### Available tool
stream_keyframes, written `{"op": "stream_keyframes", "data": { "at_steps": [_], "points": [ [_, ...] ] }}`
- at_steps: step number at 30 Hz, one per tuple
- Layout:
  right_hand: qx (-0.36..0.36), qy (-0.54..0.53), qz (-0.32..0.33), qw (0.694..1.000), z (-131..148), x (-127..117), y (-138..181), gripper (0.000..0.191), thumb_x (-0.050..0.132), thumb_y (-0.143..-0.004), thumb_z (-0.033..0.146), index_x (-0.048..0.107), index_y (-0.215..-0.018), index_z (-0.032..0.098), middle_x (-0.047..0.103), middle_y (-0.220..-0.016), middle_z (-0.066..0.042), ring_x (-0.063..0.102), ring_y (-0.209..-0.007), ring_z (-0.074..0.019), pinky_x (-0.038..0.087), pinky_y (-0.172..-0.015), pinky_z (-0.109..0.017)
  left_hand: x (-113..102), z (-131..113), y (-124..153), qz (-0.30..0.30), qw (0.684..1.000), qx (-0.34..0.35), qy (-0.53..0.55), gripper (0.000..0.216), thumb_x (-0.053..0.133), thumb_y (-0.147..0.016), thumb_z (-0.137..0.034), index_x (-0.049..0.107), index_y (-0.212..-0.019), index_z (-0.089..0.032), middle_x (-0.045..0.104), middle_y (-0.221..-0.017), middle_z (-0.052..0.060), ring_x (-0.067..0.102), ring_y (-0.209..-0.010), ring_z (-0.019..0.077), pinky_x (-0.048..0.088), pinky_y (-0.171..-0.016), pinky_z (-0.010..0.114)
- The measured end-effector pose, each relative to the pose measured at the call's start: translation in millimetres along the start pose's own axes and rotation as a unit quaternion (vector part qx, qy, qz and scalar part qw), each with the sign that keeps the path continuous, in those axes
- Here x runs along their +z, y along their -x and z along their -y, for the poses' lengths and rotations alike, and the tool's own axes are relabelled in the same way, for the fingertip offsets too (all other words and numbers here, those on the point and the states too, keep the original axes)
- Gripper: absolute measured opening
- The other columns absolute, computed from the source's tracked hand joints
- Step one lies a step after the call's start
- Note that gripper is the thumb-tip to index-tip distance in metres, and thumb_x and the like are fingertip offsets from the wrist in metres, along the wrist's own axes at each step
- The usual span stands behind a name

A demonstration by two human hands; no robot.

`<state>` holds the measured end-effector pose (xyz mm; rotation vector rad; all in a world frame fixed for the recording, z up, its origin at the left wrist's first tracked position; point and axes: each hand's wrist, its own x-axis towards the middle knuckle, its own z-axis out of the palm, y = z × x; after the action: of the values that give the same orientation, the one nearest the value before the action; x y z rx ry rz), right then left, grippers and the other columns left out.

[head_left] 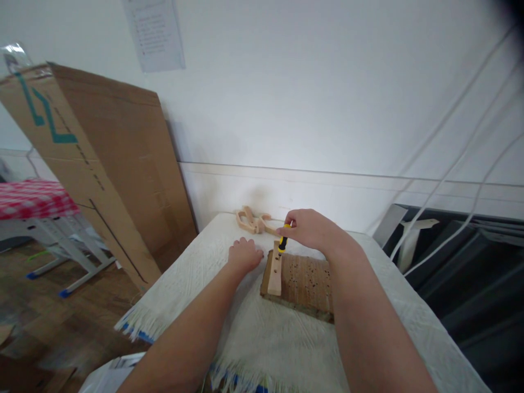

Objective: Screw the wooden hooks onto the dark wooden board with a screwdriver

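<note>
My right hand [309, 229] is closed around a small yellow-and-black screwdriver [283, 242], held upright with its tip down on a pale wooden strip [275, 272]. The strip lies along the left edge of a brown wooden board [305, 284] dotted with small holes. My left hand [244, 255] rests on the white cloth [196, 278] just left of the strip, fingers curled under, nothing visible in it. Behind both hands lie light wooden curved pieces [251, 221] near the wall.
The white fringed cloth covers a small table against a white wall. A large cardboard sheet [106, 158] leans on the wall at left. A table with a red checked cover [35, 199] stands far left. Dark panels [470, 262] and white cables [450, 164] fill the right.
</note>
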<state>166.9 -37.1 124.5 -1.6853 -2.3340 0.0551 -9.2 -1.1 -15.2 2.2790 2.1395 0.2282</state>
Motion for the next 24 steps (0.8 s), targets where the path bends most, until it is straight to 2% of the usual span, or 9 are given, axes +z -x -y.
{"op": "stream_keyframes", "data": {
  "at_steps": [6,14,15,17,19,20,21,24],
  "points": [
    [0.005,-0.002,-0.003,1.000,-1.3,-2.2,0.2,0.034,0.051,-0.075,0.050,0.065,-0.083,0.019,0.067,-0.084,-0.008,0.058,-0.072,-0.0198,0.039,-0.059,-0.029,-4.3,4.0,-4.4,0.044,0.998,0.028,0.029,0.027,0.047,-0.076,-0.033,0.063,-0.089,-0.015,0.064,-0.093,0.014,0.060,-0.087,0.0270,0.045,-0.073,0.037],
    [0.011,-0.003,0.000,1.000,1.0,-5.1,2.7,0.034,0.052,-0.076,0.049,0.065,-0.084,0.019,0.068,-0.085,-0.008,0.059,-0.073,-0.0194,0.039,-0.058,-0.028,-3.2,4.0,-5.7,0.053,0.997,0.020,0.054,0.019,0.051,-0.074,-0.028,0.063,-0.078,-0.014,0.065,-0.083,0.012,0.061,-0.080,0.0228,0.045,-0.069,0.030],
    [0.011,-0.002,0.000,1.000,0.7,-5.2,2.5,0.034,0.051,-0.076,0.049,0.065,-0.084,0.019,0.068,-0.085,-0.008,0.059,-0.073,-0.0193,0.039,-0.058,-0.028,-3.7,3.2,-6.1,0.048,0.997,0.019,0.057,0.019,0.050,-0.075,-0.028,0.062,-0.078,-0.014,0.065,-0.083,0.012,0.060,-0.080,0.0220,0.044,-0.068,0.029],
    [0.011,0.000,-0.001,1.000,-0.6,-5.3,2.1,0.035,0.051,-0.076,0.049,0.065,-0.084,0.019,0.068,-0.086,-0.009,0.059,-0.074,-0.0194,0.038,-0.059,-0.028,-5.9,0.3,-6.9,-0.001,0.995,0.023,0.095,0.021,0.045,-0.079,-0.028,0.060,-0.081,-0.013,0.063,-0.086,0.011,0.059,-0.080,0.0201,0.043,-0.069,0.028],
    [0.012,0.002,-0.002,1.000,-2.4,-5.5,1.8,0.034,0.051,-0.076,0.049,0.065,-0.083,0.019,0.068,-0.085,-0.008,0.059,-0.074,-0.0196,0.038,-0.059,-0.028,-10.4,-3.8,-6.4,-0.057,0.978,0.044,0.198,0.021,0.039,-0.081,-0.025,0.057,-0.083,-0.014,0.061,-0.082,0.008,0.057,-0.075,0.0163,0.042,-0.065,0.026],
    [0.014,0.000,-0.003,1.000,-3.3,-5.7,1.9,0.033,0.051,-0.076,0.049,0.065,-0.082,0.019,0.068,-0.085,-0.008,0.059,-0.073,-0.0195,0.038,-0.059,-0.028,-13.5,-5.9,-5.3,-0.064,0.959,0.061,0.269,0.020,0.038,-0.081,-0.023,0.056,-0.084,-0.014,0.059,-0.077,0.006,0.055,-0.069,0.0139,0.041,-0.062,0.024],
    [0.017,-0.002,-0.005,1.000,-4.1,-6.0,2.2,0.032,0.052,-0.075,0.048,0.065,-0.082,0.020,0.068,-0.084,-0.008,0.059,-0.073,-0.0194,0.038,-0.059,-0.028,-17.1,-7.8,-3.6,-0.050,0.935,0.081,0.341,0.018,0.039,-0.081,-0.023,0.055,-0.083,-0.014,0.056,-0.070,0.002,0.052,-0.062,0.0116,0.040,-0.057,0.022],
    [0.019,-0.005,-0.010,1.000,-5.3,-7.0,3.9,0.031,0.052,-0.075,0.048,0.064,-0.082,0.020,0.068,-0.085,-0.007,0.059,-0.073,-0.0193,0.038,-0.058,-0.028,-28.5,-10.8,4.1,0.064,0.862,0.139,0.483,0.015,0.050,-0.076,-0.028,0.055,-0.078,-0.014,0.046,-0.058,-0.004,0.041,-0.050,0.0067,0.031,-0.046,0.018]
  ]
}}
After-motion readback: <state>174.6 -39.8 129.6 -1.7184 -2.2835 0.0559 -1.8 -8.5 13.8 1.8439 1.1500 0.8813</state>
